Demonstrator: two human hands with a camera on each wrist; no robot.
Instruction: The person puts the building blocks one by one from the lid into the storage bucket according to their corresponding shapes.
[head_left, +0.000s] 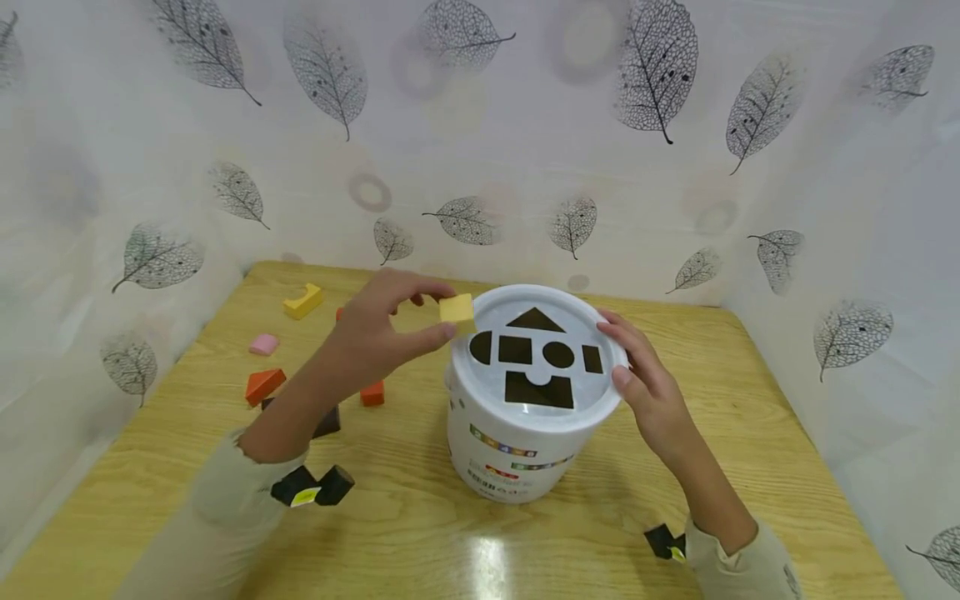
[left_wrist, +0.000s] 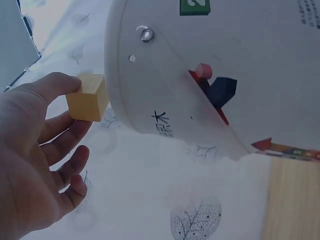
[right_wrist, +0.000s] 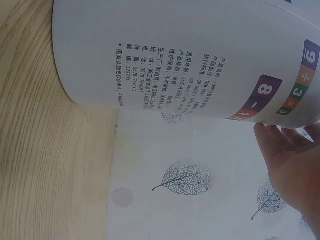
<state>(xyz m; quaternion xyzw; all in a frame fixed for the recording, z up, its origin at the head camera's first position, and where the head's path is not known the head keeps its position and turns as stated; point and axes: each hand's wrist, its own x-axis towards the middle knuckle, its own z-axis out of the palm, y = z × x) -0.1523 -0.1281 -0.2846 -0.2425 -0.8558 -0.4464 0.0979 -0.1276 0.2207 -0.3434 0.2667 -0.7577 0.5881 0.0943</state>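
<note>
A small yellow block [head_left: 457, 312] is pinched between the thumb and fingers of my left hand [head_left: 367, 325], right at the left rim of a white bucket [head_left: 510, 467]. In the left wrist view the yellow block [left_wrist: 86, 97] shows as a cube beside the lid edge, the other fingers of the left hand [left_wrist: 45, 145] loosely bent. The bucket's white lid [head_left: 491, 392] has dark cut-out holes: triangle, half circle, square, circle, rectangle and a notched shape. My right hand [head_left: 652, 392] grips the lid's right edge; its fingers [right_wrist: 277, 142] lie against the bucket's side.
Left on the wooden table [head_left: 405, 517] lie a yellow arch block [head_left: 303, 302], a pink block [head_left: 263, 344], an orange-red wedge [head_left: 264, 385], a red block [head_left: 372, 393] and a dark block [head_left: 327, 423] partly behind the left arm. Leaf-patterned sheeting [head_left: 480, 150] encloses the table's back and sides.
</note>
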